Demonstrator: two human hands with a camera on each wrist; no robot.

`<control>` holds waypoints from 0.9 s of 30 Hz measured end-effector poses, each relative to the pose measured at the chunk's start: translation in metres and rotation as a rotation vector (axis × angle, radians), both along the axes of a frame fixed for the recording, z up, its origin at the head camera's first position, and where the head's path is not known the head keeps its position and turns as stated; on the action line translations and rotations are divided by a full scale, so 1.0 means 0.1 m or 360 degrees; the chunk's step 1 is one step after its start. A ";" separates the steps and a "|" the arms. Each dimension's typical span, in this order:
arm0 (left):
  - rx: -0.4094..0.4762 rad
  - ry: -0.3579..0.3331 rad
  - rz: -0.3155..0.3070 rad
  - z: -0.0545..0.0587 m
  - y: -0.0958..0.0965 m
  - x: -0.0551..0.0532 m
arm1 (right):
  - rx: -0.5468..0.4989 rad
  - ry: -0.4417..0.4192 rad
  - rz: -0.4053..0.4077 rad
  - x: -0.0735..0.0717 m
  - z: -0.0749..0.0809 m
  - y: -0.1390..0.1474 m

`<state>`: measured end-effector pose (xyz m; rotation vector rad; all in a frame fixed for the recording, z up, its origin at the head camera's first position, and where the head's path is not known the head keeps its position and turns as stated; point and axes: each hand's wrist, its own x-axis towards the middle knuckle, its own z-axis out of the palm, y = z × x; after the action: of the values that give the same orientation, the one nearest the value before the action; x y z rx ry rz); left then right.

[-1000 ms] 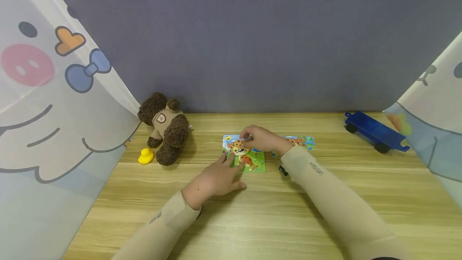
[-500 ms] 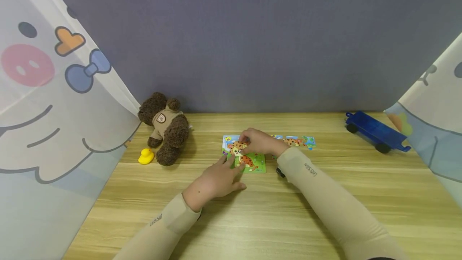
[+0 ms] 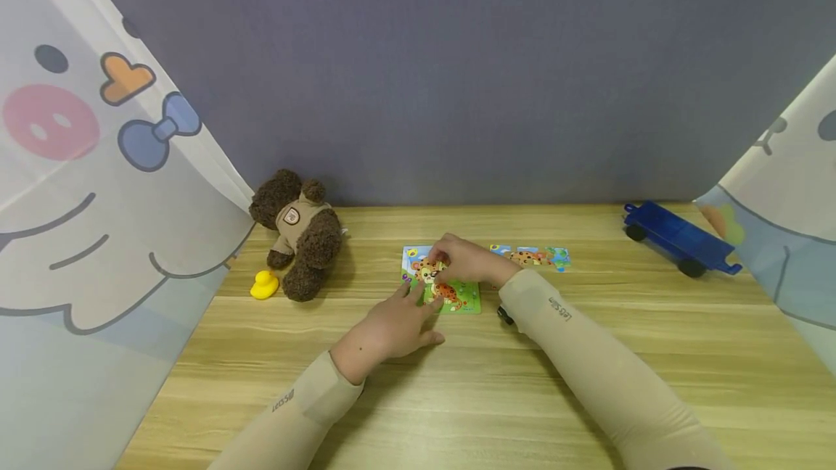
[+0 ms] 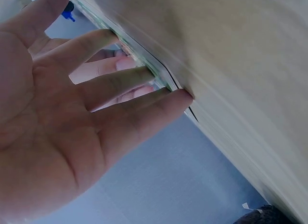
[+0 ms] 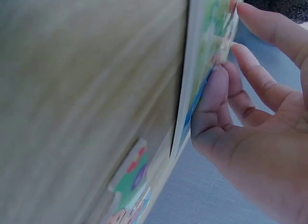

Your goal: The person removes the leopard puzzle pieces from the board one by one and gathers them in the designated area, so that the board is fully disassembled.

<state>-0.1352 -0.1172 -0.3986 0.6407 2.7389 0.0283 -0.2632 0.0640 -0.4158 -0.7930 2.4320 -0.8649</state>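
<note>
A jigsaw puzzle board with a leopard cub on green grass and blue sky lies flat at the middle of the table. My left hand is spread, its straight fingertips resting on the board's near-left edge; in the left wrist view the little finger touches the rim. Over the board's upper right, my right hand has its thumb and curled fingers at a puzzle piece by the leopard's face, mostly hidden by the fingers. In the right wrist view its fingertips touch the board's picture.
Loose puzzle pieces lie right of the board, partly behind the right wrist. A brown teddy bear and a yellow rubber duck are at the left. A blue toy wagon stands far right, near the grey back wall.
My right hand has shifted slightly left and down, closer onto the leopard's face, and its forearm has followed. More of the loose pieces shows now. The left hand has stayed in place.
</note>
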 end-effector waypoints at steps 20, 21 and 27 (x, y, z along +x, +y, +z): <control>-0.0024 0.0017 -0.0024 -0.04 0.00 -0.03 | -0.0117 0.0027 0.0053 0.00 0.00 0.02; -0.0027 0.0019 -0.0025 -0.04 0.00 -0.04 | -0.0113 0.0027 0.0056 0.00 -0.01 0.03; -0.0035 0.0021 -0.0020 -0.04 0.01 -0.03 | -0.0092 0.0031 0.0075 -0.02 -0.03 0.04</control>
<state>-0.1385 -0.1165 -0.4022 0.6540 2.7441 -0.0093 -0.2655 0.0682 -0.4191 -0.8798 2.4046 -0.9174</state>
